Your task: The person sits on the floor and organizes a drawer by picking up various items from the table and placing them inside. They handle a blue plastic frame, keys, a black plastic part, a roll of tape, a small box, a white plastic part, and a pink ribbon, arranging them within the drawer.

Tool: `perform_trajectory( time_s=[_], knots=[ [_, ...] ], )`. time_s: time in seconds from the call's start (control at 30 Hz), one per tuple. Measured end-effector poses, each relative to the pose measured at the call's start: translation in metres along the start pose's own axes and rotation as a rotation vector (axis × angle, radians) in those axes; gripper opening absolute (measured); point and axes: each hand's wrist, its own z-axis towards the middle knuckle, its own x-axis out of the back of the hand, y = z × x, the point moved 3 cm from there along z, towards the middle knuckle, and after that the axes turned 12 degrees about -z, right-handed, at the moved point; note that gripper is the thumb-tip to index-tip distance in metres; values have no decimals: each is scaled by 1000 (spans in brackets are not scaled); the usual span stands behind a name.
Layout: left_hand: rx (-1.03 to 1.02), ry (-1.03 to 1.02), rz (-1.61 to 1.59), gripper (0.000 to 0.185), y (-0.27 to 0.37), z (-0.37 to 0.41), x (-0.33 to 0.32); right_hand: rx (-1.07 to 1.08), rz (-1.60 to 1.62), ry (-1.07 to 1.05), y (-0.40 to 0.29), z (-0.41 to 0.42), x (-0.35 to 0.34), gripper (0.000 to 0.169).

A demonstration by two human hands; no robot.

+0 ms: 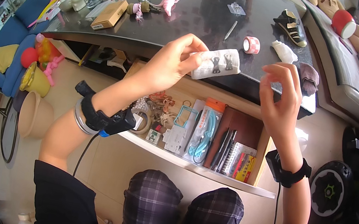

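Note:
Between its thumb and fingers, my left hand (pixel 173 63) holds a folded white cloth, perhaps a sock (pixel 221 64), with dark figures on it, above the front edge of the dark glossy table (pixel 181 16). My right hand (pixel 282 93) is raised to the right of the cloth, fingers curled and apart, with nothing seen in it. A roll of pink patterned tape (pixel 251 45), a bunched white cloth (pixel 284 52), a folded grey-brown cloth (pixel 308 79) and a pen-like stick (pixel 230 30) lie on the table beyond the hands.
Below the hands an open drawer (pixel 264 193) holds pens, a notebook and a packaged blue cable. On the table are a cardboard box (pixel 109 15), a child's sandal (pixel 290 27) and a pink balloon piece (pixel 169 2). A sofa (pixel 339 71) stands at the right, a beige bin (pixel 34 116) at the left.

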Motion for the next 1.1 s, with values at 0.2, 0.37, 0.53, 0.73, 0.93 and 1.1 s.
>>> perform_trajectory(
  time_s=[0.2,0.37,0.53,0.73,0.93,1.1],
  knots=[
    [96,-111,-36,25,0,-15,-23,199,-13,-308,-21,-6,-12,42],
    [136,-288,160,31,4,-31,-41,50,7,-595,-28,-29,-8,48],
    [-323,190,739,23,-24,0,48,-72,-162,-500,-2,-76,37,48],
    [-330,509,1251,49,-48,45,192,-532,-212,-317,34,-143,109,59],
    [151,486,1228,75,-74,83,236,-419,-527,-266,45,-178,157,45],
    [225,342,1423,68,-60,79,224,-739,-227,-186,52,-201,157,36]
  ],
)
